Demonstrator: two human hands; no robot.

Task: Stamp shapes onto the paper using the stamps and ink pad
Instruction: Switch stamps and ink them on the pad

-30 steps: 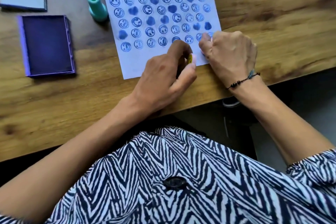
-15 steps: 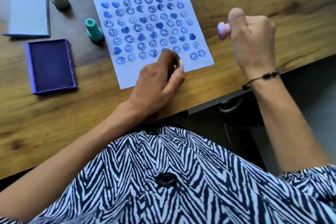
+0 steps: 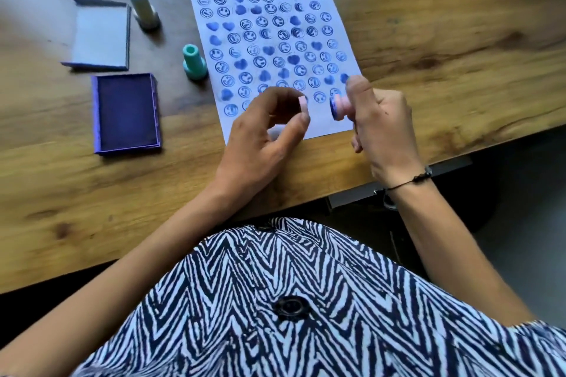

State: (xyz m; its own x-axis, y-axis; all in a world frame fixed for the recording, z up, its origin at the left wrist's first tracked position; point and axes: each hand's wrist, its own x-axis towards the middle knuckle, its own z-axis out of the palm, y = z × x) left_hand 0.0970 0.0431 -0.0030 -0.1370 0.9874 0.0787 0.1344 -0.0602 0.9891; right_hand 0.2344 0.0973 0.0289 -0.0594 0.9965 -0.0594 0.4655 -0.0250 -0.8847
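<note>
The white paper lies on the wooden table, covered with several rows of blue smiley and heart prints. My right hand is shut on a pink stamp. The stamp lies sideways just above the paper's near right corner, its blue inked face turned left. My left hand hovers over the paper's near edge with thumb and forefinger curled into a ring. Whether it holds something small I cannot tell. The open purple ink pad sits left of the paper.
A teal stamp stands upright between the ink pad and the paper. A cream stamp stands farther back, next to the ink pad's lid. The table's near edge runs just under my wrists.
My right hand lifted the pink stamp off the paper's corner, swung out right, then came back over the corner with the stamp's face turned sideways. My left hand stayed at the near edge.
</note>
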